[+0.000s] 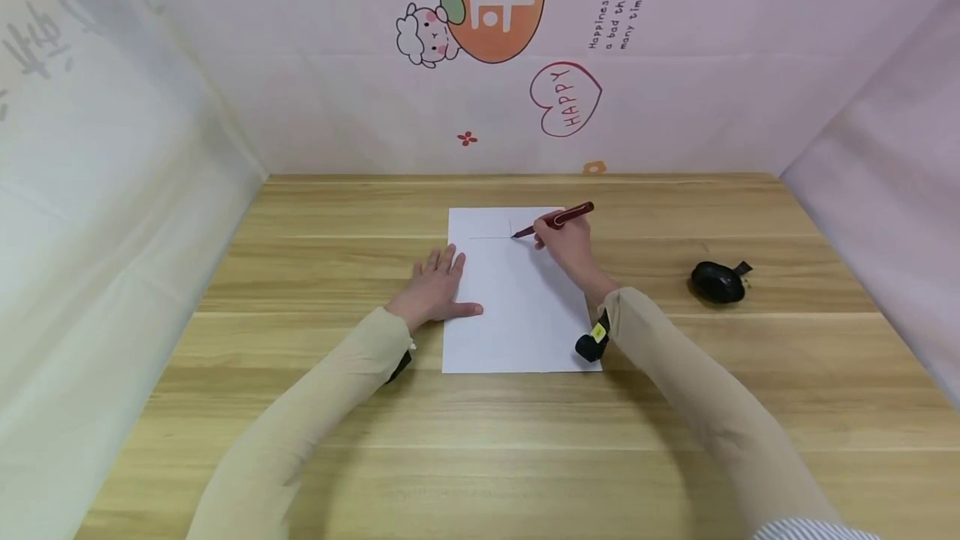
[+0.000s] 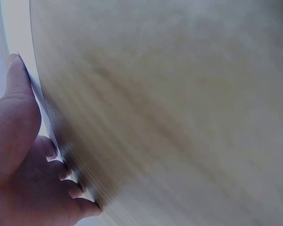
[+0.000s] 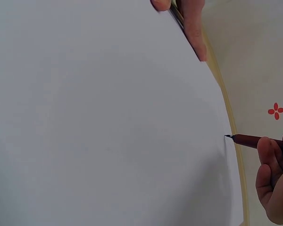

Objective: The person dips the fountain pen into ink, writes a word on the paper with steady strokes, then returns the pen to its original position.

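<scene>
A white sheet of paper lies on the wooden table, with a thin horizontal line and a short vertical line drawn near its far edge. My right hand grips a dark red pen, its nib at the paper where the two lines meet. In the right wrist view the pen points left from between the fingers. My left hand rests spread over the paper's left edge, thumb on the sheet. The left wrist view shows that hand with its fingers extended along the paper's edge.
A black computer mouse-like object with a small tab sits on the table at the right. A white printed cloth rises behind the table's far edge, and pale cloth hangs at both sides. Dark wrist cameras are strapped at both sleeves.
</scene>
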Available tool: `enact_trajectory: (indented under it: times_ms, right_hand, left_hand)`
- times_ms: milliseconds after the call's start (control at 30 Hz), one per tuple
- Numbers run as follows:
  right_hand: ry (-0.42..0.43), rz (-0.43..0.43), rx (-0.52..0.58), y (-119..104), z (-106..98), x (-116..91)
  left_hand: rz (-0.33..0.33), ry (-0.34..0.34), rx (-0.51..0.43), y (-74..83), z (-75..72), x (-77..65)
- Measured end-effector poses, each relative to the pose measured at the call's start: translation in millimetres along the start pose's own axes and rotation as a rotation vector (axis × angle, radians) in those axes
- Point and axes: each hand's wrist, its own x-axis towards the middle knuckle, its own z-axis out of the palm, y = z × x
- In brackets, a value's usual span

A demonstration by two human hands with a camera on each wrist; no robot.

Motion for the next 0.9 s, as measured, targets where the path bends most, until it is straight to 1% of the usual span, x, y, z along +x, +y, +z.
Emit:
enact_trajectory:
  times_ms: [200,333,533,667,800,900]
  right_hand:
    - [0.003,0.014,0.02,1,0,-5]
    - [-0.013,0.001,0.008,0,0,-8]
    - [-0.033,0.003,0.028,0,-1,-13]
    - [-0.035,0.005,0.032,1,-1,-15]
    - [-0.035,0.015,0.05,3,-1,-16]
    - [-0.041,0.02,0.054,3,-1,-17]
  left_hand:
    - [0.003,-0.005,0.002,0.5,-0.4,-0.5]
    - [0.005,-0.011,0.001,0.0,-0.3,-0.7]
    - [0.005,-0.022,-0.019,-1.9,-0.6,0.0]
    - [0.006,-0.016,-0.023,-1.6,-2.3,-0.9]
    - [-0.003,-0.017,-0.012,-1.3,-1.6,0.2]
    - [0.003,-0.009,0.002,-1.7,0.0,1.6]
